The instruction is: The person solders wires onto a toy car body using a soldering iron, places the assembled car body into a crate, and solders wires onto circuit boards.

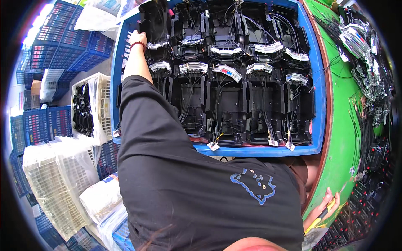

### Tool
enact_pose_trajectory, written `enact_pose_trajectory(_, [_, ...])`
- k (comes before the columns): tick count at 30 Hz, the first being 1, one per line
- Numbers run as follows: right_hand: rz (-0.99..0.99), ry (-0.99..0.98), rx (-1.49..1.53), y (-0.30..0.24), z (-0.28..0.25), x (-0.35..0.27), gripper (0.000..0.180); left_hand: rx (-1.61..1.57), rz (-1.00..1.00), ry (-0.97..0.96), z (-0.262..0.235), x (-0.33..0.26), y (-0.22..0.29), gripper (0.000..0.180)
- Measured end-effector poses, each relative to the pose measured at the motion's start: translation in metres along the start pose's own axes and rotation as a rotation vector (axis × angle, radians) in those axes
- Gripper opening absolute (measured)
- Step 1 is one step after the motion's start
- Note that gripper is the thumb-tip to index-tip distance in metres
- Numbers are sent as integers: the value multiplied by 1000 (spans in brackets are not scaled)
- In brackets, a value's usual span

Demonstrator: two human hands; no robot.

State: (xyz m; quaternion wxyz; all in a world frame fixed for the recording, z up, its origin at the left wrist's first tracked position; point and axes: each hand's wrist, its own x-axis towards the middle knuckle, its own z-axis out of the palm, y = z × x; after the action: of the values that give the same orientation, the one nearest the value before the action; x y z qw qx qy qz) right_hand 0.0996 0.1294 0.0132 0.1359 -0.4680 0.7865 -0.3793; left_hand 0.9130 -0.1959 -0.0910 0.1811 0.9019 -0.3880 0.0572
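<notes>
At the far left corner of a blue crate [217,151], my left hand [137,38] grips the edge of a black plastic housing [154,19], which looks slightly blurred and stands higher than those around it. Several similar black housings [226,106] lie in two rows in the crate, with thin wires and shiny silver strips [226,72] on them. Low on the right, my right hand [324,209] is closed around a slim tool with a yellow-and-black handle [320,218]. That hand rests over the green tabletop, and its tool's tip is hard to make out.
A green worktable [341,138] runs along the right, bearing a heap of silver strips and wires [364,46] and many black parts [356,221]. Blue plastic baskets [63,37] are stacked at left, near white crates [54,180] partly wrapped in clear plastic.
</notes>
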Motion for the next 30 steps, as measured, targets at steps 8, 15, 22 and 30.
enact_pose_trajectory(8, [19,-78,21,18,8,18,32,67,436,-155,52,-8,12,64])
enact_pose_trajectory(15, [84,68,75,10,-7,-1,32,-369,410,-209,95,-39,65,65])
enact_pose_trajectory(22, [-110,177,233,42,-14,11,28,-207,169,-458,75,-7,56,61])
enact_pose_trajectory(30, [23,324,365,95,-41,-5,25,-957,342,-50,13,-156,325,40])
